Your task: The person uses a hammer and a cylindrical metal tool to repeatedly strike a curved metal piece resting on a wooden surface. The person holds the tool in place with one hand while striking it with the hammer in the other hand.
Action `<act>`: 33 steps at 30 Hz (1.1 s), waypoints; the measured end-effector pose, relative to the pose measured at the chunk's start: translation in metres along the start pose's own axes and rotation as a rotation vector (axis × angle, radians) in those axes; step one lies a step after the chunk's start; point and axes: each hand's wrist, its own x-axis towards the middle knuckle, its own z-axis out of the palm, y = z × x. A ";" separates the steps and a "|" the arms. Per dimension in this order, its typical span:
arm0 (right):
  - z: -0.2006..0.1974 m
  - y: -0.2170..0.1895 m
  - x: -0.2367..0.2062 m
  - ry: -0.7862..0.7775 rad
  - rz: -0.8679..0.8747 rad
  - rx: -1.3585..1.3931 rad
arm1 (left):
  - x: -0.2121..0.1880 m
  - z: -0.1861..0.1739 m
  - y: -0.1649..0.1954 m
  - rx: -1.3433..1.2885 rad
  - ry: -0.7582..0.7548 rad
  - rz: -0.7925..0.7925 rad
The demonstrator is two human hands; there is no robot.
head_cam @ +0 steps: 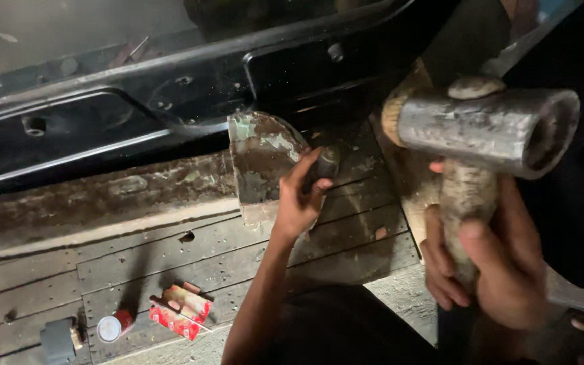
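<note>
the hammer (pixel 488 128) handle's lower end is hidden inside the clenched right hand (pixel 501 263) at near right, while the left hand (pixel 300 203) grips a dim, hard-to-identify small tool (pixel 328 162) against the rusty metal piece (pixel 261 162).

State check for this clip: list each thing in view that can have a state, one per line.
left hand: closed around a small dark tool, pressed to the rusty metal piece
right hand: gripping the hammer, raised
rusty metal piece: standing on the wooden planks
red can: lying on its side
red packet: lying flat
</note>
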 end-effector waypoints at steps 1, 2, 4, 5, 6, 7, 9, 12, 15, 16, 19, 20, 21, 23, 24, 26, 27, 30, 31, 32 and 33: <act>0.002 0.006 0.006 0.038 0.190 -0.120 | -0.001 0.000 -0.002 0.003 -0.007 -0.005; 0.003 0.014 0.013 0.076 0.377 -0.239 | -0.001 0.000 -0.005 0.007 -0.016 -0.009; 0.008 0.025 0.023 0.107 0.561 -0.348 | -0.001 -0.001 -0.008 0.007 -0.018 -0.019; 0.013 0.031 0.029 0.099 0.555 -0.331 | 0.000 -0.002 -0.009 0.007 -0.014 -0.025; 0.018 0.031 0.033 0.093 0.545 -0.322 | 0.000 -0.002 -0.009 0.002 -0.008 -0.025; 0.020 0.026 0.036 0.115 0.518 -0.340 | 0.001 -0.002 -0.009 -0.026 -0.014 -0.079; 0.027 0.009 0.038 0.155 0.471 -0.364 | 0.001 -0.001 -0.007 -0.074 -0.027 -0.199; 0.025 -0.017 0.036 0.064 0.178 -0.119 | 0.001 -0.001 -0.003 0.085 0.025 0.055; 0.008 -0.002 0.040 -0.207 -0.029 0.069 | 0.002 -0.002 0.001 0.000 0.004 0.028; 0.002 0.013 0.041 -0.131 0.173 -0.017 | 0.003 -0.003 0.001 -0.007 -0.031 -0.129; -0.013 0.056 0.036 0.039 0.581 -0.209 | 0.006 -0.005 0.002 0.000 -0.078 -0.342; -0.016 0.061 0.032 0.058 0.578 -0.239 | 0.007 -0.004 0.003 0.014 -0.055 -0.229; -0.017 0.063 0.027 0.074 0.582 -0.262 | 0.008 -0.005 0.003 0.032 -0.030 -0.126; -0.016 0.050 0.017 0.067 0.500 -0.111 | 0.008 -0.003 0.006 -0.137 -0.064 -0.166; -0.016 0.040 0.015 0.070 0.455 -0.038 | 0.008 -0.003 0.007 -0.227 -0.086 -0.181; -0.012 0.016 0.012 0.121 0.324 -0.077 | 0.007 -0.003 0.010 -0.038 -0.060 -0.055; -0.012 0.008 0.015 0.144 0.259 -0.096 | 0.006 -0.003 0.012 0.059 -0.045 0.008; -0.011 0.010 0.029 -0.179 0.019 0.070 | 0.007 -0.006 0.014 0.011 -0.068 -0.057; -0.009 0.017 0.032 -0.090 0.252 -0.064 | 0.007 -0.006 0.015 0.002 -0.088 -0.071; -0.006 0.027 0.034 0.005 0.484 -0.198 | 0.008 -0.007 0.015 -0.008 -0.111 -0.086; -0.004 0.035 0.035 0.105 0.719 -0.334 | 0.009 -0.006 0.015 -0.023 -0.134 -0.103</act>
